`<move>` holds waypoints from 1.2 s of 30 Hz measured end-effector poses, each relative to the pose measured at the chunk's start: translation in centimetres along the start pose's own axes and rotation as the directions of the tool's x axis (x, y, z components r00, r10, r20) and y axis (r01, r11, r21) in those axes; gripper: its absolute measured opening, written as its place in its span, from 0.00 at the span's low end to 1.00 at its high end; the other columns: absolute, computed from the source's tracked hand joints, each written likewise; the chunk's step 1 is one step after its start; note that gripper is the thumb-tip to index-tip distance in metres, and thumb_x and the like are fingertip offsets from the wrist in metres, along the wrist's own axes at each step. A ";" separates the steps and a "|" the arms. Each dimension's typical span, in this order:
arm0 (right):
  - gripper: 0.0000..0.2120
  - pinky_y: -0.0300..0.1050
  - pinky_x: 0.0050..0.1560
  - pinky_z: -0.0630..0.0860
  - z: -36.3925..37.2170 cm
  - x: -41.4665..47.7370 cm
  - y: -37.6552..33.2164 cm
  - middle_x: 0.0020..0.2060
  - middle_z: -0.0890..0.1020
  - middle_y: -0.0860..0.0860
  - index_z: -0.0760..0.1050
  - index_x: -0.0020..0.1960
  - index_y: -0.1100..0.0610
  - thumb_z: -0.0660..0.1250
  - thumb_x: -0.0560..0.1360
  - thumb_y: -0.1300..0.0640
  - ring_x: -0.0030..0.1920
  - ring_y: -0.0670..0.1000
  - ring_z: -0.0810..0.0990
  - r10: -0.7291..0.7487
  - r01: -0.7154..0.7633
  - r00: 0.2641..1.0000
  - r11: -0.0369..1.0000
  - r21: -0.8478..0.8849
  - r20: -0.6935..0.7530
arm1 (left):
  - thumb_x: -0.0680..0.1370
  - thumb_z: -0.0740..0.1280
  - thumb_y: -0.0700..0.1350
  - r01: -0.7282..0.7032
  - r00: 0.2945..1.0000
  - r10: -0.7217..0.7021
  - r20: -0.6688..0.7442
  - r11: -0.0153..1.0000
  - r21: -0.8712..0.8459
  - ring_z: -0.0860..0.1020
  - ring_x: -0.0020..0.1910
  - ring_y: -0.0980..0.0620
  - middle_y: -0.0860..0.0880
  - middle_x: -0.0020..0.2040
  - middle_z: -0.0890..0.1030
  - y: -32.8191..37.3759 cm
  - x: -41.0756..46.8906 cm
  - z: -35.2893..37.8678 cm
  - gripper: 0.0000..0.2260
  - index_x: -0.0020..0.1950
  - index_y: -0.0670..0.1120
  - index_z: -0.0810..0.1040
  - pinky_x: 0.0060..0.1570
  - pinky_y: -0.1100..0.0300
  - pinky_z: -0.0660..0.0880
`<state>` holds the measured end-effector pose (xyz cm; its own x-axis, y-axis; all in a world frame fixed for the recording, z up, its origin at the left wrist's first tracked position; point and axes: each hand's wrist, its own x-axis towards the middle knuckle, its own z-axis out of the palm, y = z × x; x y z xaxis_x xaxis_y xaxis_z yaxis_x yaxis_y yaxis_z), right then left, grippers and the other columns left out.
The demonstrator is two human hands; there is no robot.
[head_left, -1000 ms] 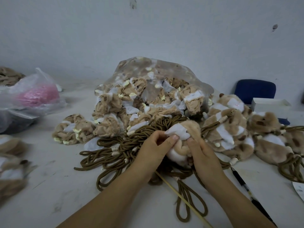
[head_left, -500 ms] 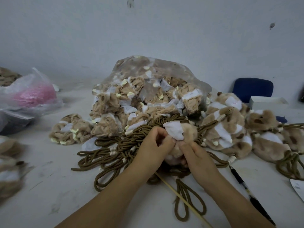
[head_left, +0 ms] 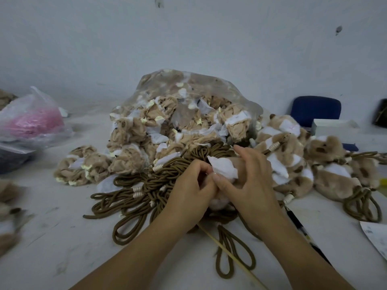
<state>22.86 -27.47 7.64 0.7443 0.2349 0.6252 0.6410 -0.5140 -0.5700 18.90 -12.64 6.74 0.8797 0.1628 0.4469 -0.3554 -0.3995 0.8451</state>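
The fingers point(head_left: 198, 171) of the left hand point(head_left: 188, 191) are curled in and pinched on the near edge of a skin point(head_left: 224, 169), whose white lining is turned outward; the right hand point(head_left: 253, 185) is wrapped over the skin's other side, its thumb pressed close to the left fingers and its other fingers bent round the tan fur; the skin is thus clamped from both sides, probably so that its opening can be worked without slipping.

The skin is held just above the cords point(head_left: 146, 185), at the right end of that heap; the cords are piled within reach, it seems, so that one can be taken for each skin.

Behind the cords a clear bag point(head_left: 188, 91) of unworked skins is slumped open toward them; right of the cords, finished toys point(head_left: 291, 158) with cords fitted are laid, apparently kept apart from the raw stock.

In front of the cords a thin stick point(head_left: 232, 257) is left on the table point(head_left: 52, 237), one end hidden under the left wrist, presumably kept for pushing; a black pen point(head_left: 302, 230) is laid in front of the cords and to their right.
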 end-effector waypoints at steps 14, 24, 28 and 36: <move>0.05 0.24 0.38 0.72 0.5 0.1 2.2 0.39 0.78 0.39 0.70 0.45 0.37 0.64 0.78 0.47 0.38 0.29 0.76 0.203 -0.302 0.911 0.921 0.245 0.359 | 0.79 0.67 0.46 0.026 0.992 -0.041 -0.120 0.992 -0.122 0.77 0.42 0.63 0.60 0.42 0.79 -0.8 0.4 -0.1 0.05 0.45 0.54 0.75 0.41 0.70 0.74; 0.09 0.37 0.44 0.76 0.6 0.1 2.3 0.47 0.80 0.44 0.73 0.56 0.44 0.58 0.79 0.45 0.47 0.39 0.78 0.217 -0.293 0.936 0.917 0.271 0.277 | 0.78 0.66 0.46 -0.243 0.918 0.333 -0.213 0.900 0.361 0.72 0.50 0.56 0.53 0.51 0.71 0.5 -0.1 0.0 0.02 0.49 0.49 0.74 0.50 0.63 0.71; 0.09 0.29 0.40 0.74 0.6 -0.1 2.1 0.48 0.79 0.44 0.72 0.56 0.43 0.57 0.79 0.43 0.47 0.36 0.77 0.197 -0.265 0.954 0.906 0.329 0.226 | 0.76 0.62 0.56 -0.173 0.943 0.300 -0.141 0.809 0.561 0.69 0.42 0.58 0.57 0.43 0.71 1.0 -0.6 1.0 0.10 0.45 0.51 0.75 0.46 0.59 0.65; 0.14 0.32 0.42 0.73 1.3 -0.4 1.5 0.48 0.77 0.48 0.70 0.53 0.45 0.55 0.75 0.39 0.47 0.41 0.76 0.104 -0.178 0.962 0.938 0.296 0.251 | 0.79 0.66 0.50 0.037 0.989 0.000 -0.148 0.968 0.248 0.73 0.44 0.59 0.57 0.44 0.72 0.3 -0.5 1.3 0.06 0.43 0.54 0.74 0.46 0.59 0.74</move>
<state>23.73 -27.27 5.88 0.8298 0.3801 0.4085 0.5242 -0.2800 -0.8043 18.82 -14.01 6.38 0.8234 0.2943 0.4851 -0.2327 -0.6045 0.7619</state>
